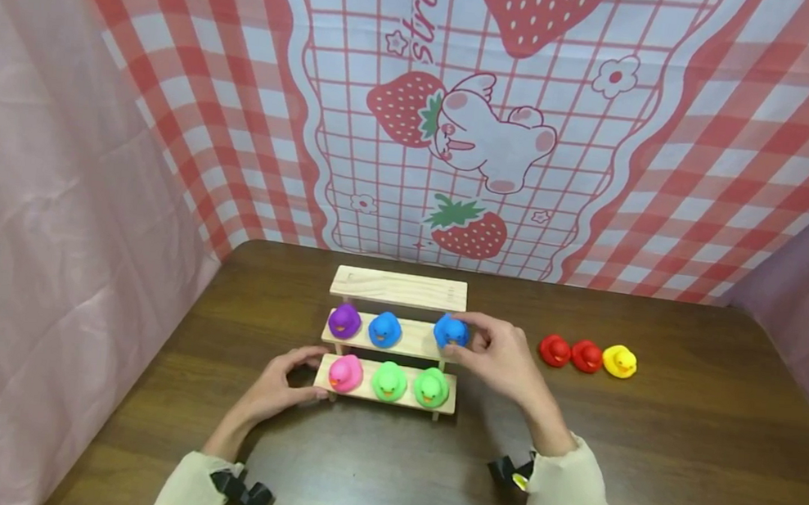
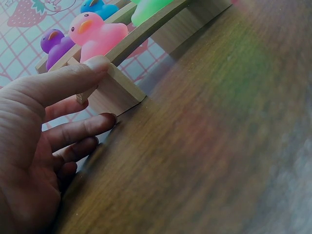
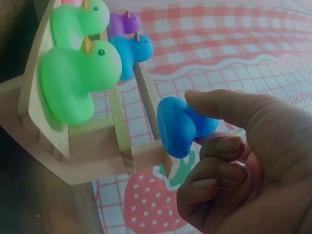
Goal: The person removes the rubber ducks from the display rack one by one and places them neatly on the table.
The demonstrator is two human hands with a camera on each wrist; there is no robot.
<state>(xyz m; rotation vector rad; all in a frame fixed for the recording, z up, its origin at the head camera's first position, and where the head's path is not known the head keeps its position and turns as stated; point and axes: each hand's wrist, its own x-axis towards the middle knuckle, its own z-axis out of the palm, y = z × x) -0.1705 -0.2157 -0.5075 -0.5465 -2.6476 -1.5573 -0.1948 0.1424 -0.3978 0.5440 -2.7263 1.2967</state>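
Note:
A three-tier wooden display stand (image 1: 401, 287) stands on the table. My right hand (image 1: 504, 360) pinches a blue rubber duck (image 3: 178, 127) between thumb and fingertips at the right end of the middle tier. In the right wrist view that duck looks tilted and slightly off the wood. My left hand (image 1: 277, 383) holds the left end of the bottom tier, thumb (image 2: 97, 64) at its front corner. A purple duck (image 1: 345, 321) and another blue duck (image 1: 385, 330) sit on the middle tier. Below them sit a pink duck (image 1: 346, 373) and two green ducks (image 1: 389, 382).
Two red ducks (image 1: 554, 351) and a yellow duck (image 1: 619, 361) lie in a row on the brown wooden table (image 1: 380, 480), right of the stand. A strawberry-print cloth (image 1: 452, 225) hangs behind the table, with a pink curtain (image 1: 68, 209) on the left.

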